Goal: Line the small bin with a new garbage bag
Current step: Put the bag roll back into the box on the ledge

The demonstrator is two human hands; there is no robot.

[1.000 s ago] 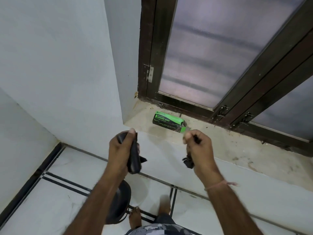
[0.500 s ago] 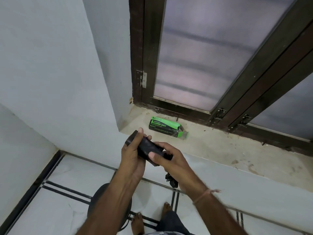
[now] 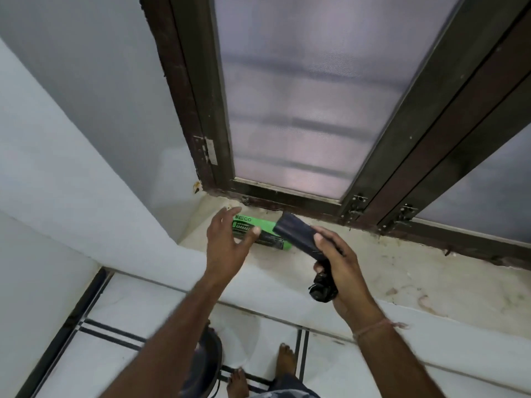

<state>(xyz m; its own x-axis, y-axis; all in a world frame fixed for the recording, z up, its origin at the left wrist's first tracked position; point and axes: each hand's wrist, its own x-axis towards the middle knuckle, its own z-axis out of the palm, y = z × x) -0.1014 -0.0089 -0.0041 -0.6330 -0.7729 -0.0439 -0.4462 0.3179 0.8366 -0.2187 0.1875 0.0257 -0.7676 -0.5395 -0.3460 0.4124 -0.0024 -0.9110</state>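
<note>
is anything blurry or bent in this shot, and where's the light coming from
Head view: the left hand is a bit motion-smeared, the right hand and its black bag roll sharper; the window frame leans from wide-angle distortion; soft daylight comes through the frosted pane, no glare.

Two hands, left and right, two bare feet, one green box of garbage bags, one black bag roll and one dark bin were visible.
</note>
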